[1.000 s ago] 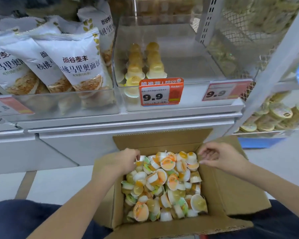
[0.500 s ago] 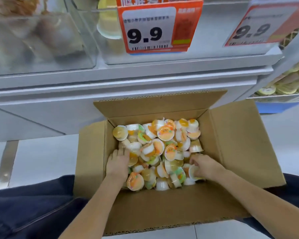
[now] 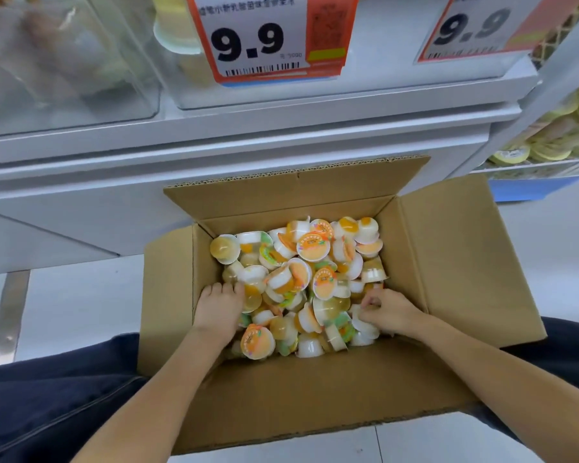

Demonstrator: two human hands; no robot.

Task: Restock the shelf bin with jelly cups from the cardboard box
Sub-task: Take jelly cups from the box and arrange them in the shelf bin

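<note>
An open cardboard box (image 3: 315, 396) stands on the floor between my knees, filled with a loose pile of jelly cups (image 3: 315, 252) with orange, yellow and green lids. My left hand (image 3: 218, 310) is sunk into the left side of the pile, its fingers curled down among the cups and the tips hidden. At the right side of the pile, my right hand (image 3: 388, 312) curls its fingers round a few white cups. The clear shelf bin (image 3: 381, 83) sits above the box, with one yellow cup (image 3: 176, 26) showing behind its front wall.
Two orange 9.9 price tags (image 3: 264, 38) hang on the bin's front. A second clear bin (image 3: 67, 78) stands to the left. Round yellow-lidded packs (image 3: 555, 142) fill a lower shelf at the right. The white shelf base (image 3: 214, 155) rises right behind the box.
Both hands dropped from the box's far edge into the pile at its near side. The view tilted down and closer. My right hand's fingers have closed round cups.
</note>
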